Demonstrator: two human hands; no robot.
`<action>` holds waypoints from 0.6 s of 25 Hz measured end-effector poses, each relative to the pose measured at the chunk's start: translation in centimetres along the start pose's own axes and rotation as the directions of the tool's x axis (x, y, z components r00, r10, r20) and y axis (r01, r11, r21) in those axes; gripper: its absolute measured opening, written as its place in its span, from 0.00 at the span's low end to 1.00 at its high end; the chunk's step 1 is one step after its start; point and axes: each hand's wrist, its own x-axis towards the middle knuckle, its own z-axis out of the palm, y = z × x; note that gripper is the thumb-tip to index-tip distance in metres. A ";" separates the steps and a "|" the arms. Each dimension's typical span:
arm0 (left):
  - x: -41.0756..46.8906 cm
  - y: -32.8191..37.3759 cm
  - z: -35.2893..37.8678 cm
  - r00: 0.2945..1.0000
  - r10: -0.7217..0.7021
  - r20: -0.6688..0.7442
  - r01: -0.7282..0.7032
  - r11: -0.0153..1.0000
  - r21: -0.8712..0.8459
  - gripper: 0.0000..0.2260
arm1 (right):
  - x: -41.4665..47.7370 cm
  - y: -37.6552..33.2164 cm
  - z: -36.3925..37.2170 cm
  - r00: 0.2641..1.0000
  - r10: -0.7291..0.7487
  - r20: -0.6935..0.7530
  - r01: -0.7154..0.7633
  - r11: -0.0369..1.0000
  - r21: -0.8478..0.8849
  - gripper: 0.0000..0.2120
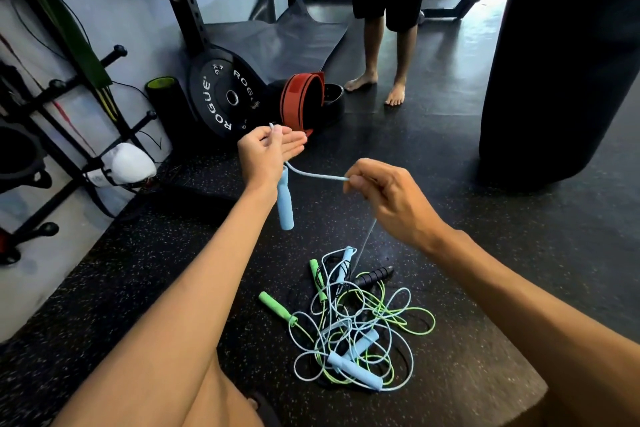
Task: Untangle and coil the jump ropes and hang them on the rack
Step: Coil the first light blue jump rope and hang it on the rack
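the left hand (pixel 268 152) is held out with its fingers straight and together, and the pale blue cord (pixel 311 174) of one jump rope is draped over it, showing above the fingers and again below the palm; whether the thumb nips the cord cannot be told. that rope's blue foam handle (pixel 284 200) hangs upright just under the left wrist. the right hand (pixel 388 198) has its fingers curled and pinches the same cord at its fingertips, and from it the cord drops to the tangled pile (pixel 349 322) on the black speckled floor mat (pixel 485 357), between the person's forearms. the pile mixes blue, green and black ropes, with green handles (pixel 275 305) on its left side, a black ribbed handle (pixel 375 276) on its far side and blue handles (pixel 356 369) on its near side. the peg rack (pixel 45 104) is on the wall at far left, well apart from the pile. beyond the hands a black weight plate (pixel 221 97) leans on an upright post and reads "rogue" in white twice, with a small "kg" mark; a red belt (pixel 301 97) stands just beside it.
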 end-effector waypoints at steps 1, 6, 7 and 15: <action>-0.4 0.0 0.3 0.996 -0.027 0.082 0.024 0.999 0.044 0.13 | -0.1 -0.2 0.1 1.000 0.012 -0.017 -0.012 1.000 0.027 0.09; -2.5 1.1 1.6 0.811 -0.293 0.507 0.190 0.950 0.246 0.14 | 0.2 0.9 0.0 0.957 0.183 -0.225 -0.162 0.981 0.109 0.12; -2.9 1.3 1.8 0.752 -0.340 0.565 0.230 0.938 0.258 0.14 | 0.3 1.4 -0.1 0.938 0.224 -0.263 -0.198 0.972 0.124 0.12; -4.4 1.9 2.5 0.465 -0.382 0.799 0.499 0.858 0.121 0.15 | 0.8 4.1 -0.4 0.831 0.410 -0.375 -0.415 0.907 0.073 0.13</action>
